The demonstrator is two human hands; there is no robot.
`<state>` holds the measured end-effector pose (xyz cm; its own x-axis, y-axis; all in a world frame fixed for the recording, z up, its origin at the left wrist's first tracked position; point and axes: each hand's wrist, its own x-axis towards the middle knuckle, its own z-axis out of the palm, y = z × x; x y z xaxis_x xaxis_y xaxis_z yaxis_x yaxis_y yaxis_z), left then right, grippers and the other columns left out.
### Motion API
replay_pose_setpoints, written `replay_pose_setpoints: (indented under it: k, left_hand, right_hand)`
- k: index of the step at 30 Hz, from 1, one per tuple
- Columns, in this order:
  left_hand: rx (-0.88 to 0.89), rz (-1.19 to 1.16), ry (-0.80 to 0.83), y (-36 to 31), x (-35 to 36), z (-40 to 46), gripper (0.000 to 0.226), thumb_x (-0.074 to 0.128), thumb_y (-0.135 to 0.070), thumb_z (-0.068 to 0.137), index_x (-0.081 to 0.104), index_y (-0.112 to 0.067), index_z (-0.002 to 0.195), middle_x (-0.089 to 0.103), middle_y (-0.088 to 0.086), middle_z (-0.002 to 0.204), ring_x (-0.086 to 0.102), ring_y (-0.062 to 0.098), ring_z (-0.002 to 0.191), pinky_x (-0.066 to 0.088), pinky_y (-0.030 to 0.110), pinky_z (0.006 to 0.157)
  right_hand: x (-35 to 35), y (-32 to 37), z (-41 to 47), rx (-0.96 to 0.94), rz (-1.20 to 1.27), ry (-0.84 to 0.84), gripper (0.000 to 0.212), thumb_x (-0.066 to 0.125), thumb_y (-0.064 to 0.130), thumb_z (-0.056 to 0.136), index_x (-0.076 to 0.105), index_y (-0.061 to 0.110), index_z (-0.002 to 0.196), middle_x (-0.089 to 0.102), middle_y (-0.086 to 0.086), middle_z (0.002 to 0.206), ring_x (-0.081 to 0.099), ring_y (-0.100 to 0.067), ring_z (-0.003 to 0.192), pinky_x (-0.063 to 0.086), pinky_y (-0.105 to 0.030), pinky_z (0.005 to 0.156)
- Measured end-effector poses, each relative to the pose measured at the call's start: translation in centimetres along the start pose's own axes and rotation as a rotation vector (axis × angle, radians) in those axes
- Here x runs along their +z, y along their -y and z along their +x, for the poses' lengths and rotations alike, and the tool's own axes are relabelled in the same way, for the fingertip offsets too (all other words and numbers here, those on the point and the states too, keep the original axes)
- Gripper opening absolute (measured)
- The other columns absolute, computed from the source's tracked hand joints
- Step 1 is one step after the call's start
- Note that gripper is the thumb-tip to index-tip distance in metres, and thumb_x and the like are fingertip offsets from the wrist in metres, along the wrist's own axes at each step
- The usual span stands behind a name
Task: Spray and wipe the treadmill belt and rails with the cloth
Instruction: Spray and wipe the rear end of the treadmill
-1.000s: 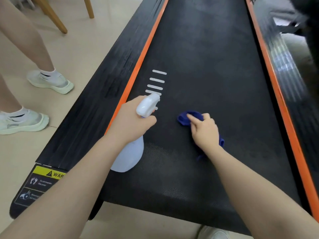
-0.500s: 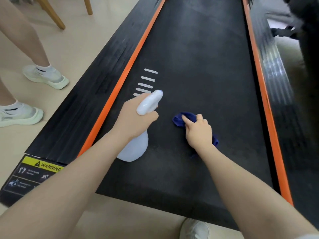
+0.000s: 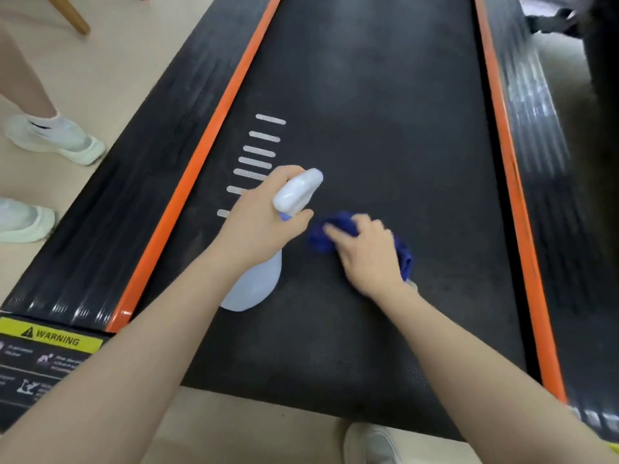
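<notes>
The black treadmill belt [image 3: 385, 112] runs away from me between two black side rails, the left rail [image 3: 134, 182] and the right rail [image 3: 549, 182], each edged with an orange strip. My left hand [image 3: 258, 226] grips a pale blue spray bottle [image 3: 254, 286] by its neck, with the white nozzle head [image 3: 296, 192] pointing up the belt. My right hand [image 3: 366, 252] presses a dark blue cloth [image 3: 326, 236] flat on the belt just right of the bottle. The cloth is mostly covered by the hand.
Another person's legs in white shoes [image 3: 57, 139] stand on the tiled floor left of the treadmill. A yellow warning label [image 3: 53, 336] marks the near left corner. A wooden chair leg [image 3: 72, 15] is at the far left. My own shoe [image 3: 371, 443] shows below the belt's end.
My right hand has slid the cloth a little along the belt, and it is blurred by motion. The bottle in my left hand stays nearly where it was. My view has shifted slightly.
</notes>
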<state>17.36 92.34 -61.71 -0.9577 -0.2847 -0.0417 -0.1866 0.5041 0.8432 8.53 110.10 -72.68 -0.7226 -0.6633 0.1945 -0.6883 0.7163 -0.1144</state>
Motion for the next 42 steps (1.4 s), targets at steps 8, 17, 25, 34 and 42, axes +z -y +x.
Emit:
replay_pose_setpoints:
  k: [8,17,25,34,42]
  left_hand:
    - [-0.003,0.306,0.044,-1.8,3.8,0.0,0.038,0.058,-0.032,0.088,0.048,-0.033,0.125,0.061,-0.012,0.100,0.052,0.013,0.086,0.035,0.028,0.070]
    - [-0.136,0.362,0.057,-2.8,5.1,0.3,0.026,0.057,-0.034,0.087,0.050,-0.035,0.112,0.063,-0.013,0.096,0.058,0.017,0.091,0.036,0.030,0.069]
    - [-0.136,-0.013,0.098,-5.4,7.7,1.0,0.017,0.063,-0.023,0.086,0.055,-0.025,0.101,0.060,-0.011,0.092,0.057,0.008,0.085,0.042,0.016,0.067]
    - [-0.194,0.187,0.243,-5.9,11.3,1.7,0.020,0.058,-0.031,0.084,0.052,-0.030,0.104,0.061,-0.007,0.095,0.060,0.019,0.090,0.051,0.042,0.084]
    - [-0.194,0.217,0.218,-6.2,11.5,1.4,0.024,0.058,-0.032,0.085,0.052,-0.030,0.108,0.061,-0.009,0.100,0.059,0.017,0.093,0.050,0.040,0.085]
  right_hand:
    - [-0.1,-4.0,1.9,0.158,-0.003,0.049,0.042,0.039,0.023,0.091,0.056,0.035,0.127,0.053,-0.014,0.113,0.050,-0.034,0.082,0.035,-0.035,0.066]
    - [-1.4,-6.2,-6.2,-0.147,0.092,0.053,0.044,0.039,0.026,0.080,0.066,0.028,0.114,0.061,-0.013,0.100,0.052,-0.028,0.064,0.045,-0.035,0.053]
    - [-1.2,-9.2,-3.8,0.250,0.038,-0.115,0.034,0.058,0.015,0.078,0.069,0.021,0.109,0.057,-0.018,0.091,0.051,-0.034,0.062,0.039,-0.034,0.054]
    - [-1.3,-14.3,-3.0,0.440,0.031,-0.121,0.035,0.055,0.017,0.079,0.068,0.019,0.111,0.056,-0.021,0.093,0.052,-0.038,0.067,0.044,-0.039,0.060]
    - [-2.4,-12.7,-11.3,0.040,0.068,-0.043,0.044,0.039,0.024,0.081,0.066,0.014,0.115,0.059,-0.017,0.095,0.053,-0.032,0.065,0.048,-0.035,0.057]
